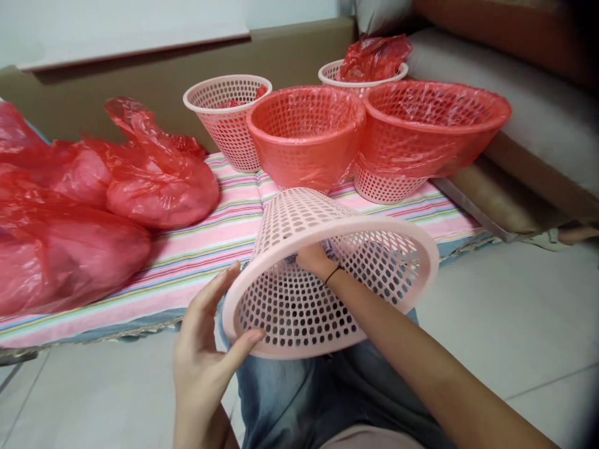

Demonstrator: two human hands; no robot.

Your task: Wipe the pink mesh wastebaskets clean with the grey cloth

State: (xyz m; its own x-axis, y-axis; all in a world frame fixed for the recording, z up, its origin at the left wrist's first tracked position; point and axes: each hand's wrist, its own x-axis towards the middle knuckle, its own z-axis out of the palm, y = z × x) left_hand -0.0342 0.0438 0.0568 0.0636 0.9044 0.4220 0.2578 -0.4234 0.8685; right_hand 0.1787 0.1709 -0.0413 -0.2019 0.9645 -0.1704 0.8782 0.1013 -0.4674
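A pale pink perforated basket (299, 215) lies on its side over my lap, mouth towards me. My left hand (201, 349) grips its rim at the lower left, thumb on the rim edge, fingers spread along the outside. My right hand (314, 257) reaches deep inside the basket, near its bottom; its fingers are curled and partly hidden by the mesh. A dark band sits on my right wrist.
Two baskets lined with red plastic bags (306, 134) (433, 121) stand on a striped cloth (210, 243). Behind them are two unlined pink baskets (229, 118) (334, 72) with red bags inside. Loose red bags (93, 199) pile at the left. A sofa edge (515, 156) is at the right.
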